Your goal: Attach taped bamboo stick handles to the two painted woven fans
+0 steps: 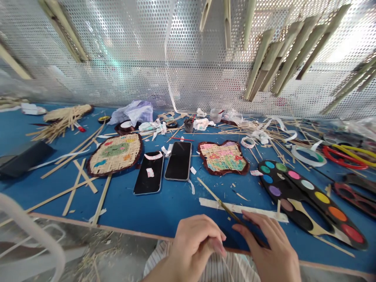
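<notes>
My left hand (196,243) is curled at the near edge of the blue table (164,207), fingers closed around something thin that I cannot make out. My right hand (272,244) lies beside it, fingers together, pinching the lower end of a thin paintbrush (219,200) that slants up and to the left. The brush crosses a flat white strip (252,208) lying on the table. A black paint palette (311,199) with several coloured wells sits just right of my right hand.
Two dark phones (179,160) (149,173) lie side by side mid-table, between a painted woven fan (115,153) and a woven butterfly-shaped mat (223,157). Bamboo strips (76,184), tape rolls (308,156), scissors (345,156), and a paint cup (188,124) clutter the back. A perforated metal wall (141,51) stands behind.
</notes>
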Available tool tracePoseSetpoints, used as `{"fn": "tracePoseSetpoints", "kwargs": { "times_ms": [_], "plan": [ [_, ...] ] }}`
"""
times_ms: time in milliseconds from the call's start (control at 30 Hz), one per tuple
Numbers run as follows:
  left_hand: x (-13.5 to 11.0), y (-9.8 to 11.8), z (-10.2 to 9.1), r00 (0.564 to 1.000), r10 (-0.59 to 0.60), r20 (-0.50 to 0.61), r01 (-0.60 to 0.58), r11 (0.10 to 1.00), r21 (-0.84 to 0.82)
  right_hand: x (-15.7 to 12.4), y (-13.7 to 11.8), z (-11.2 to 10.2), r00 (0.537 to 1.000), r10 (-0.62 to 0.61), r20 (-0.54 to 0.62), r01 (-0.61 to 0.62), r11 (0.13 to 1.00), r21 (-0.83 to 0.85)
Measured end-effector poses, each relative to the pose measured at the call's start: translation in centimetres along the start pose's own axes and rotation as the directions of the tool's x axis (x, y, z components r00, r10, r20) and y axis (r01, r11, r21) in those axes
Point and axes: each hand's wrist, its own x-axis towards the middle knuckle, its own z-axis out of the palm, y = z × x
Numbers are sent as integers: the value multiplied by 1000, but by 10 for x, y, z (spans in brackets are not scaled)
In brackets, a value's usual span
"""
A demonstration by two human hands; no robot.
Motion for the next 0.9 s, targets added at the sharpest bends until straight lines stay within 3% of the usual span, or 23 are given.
{"fn": "tracePoseSetpoints", "kwargs": {
  "times_ms": [200,300,467,533,633,767,900],
  "plan": [
    [2,1,0,996,-89,15,90,989,-117,1,2,-1,1000,1,-22,-2,1000,-16],
    [5,2,-3,995,-100,-8,97,982,-163,4,-4,-10,992,46,-113,-48,999,-10],
    [14,3,-10,995,-78,-57,75,996,-55,48,-6,-44,957,-46,-286,11,992,-125],
    [16,2,-11,994,-74,-75,72,997,-29,81,8,-50,972,-104,-211,47,965,-259],
    [17,-2,-13,994,-7,-112,7,1000,-5,134,47,-40,994,-104,42,112,908,-405],
    [14,-8,-21,990,74,-122,-56,988,142,191,105,-15,981,85,174,17,857,-516],
    [7,-16,-37,991,78,-110,-40,949,312,223,150,-16,936,318,153,-158,766,-623]
  ]
}}
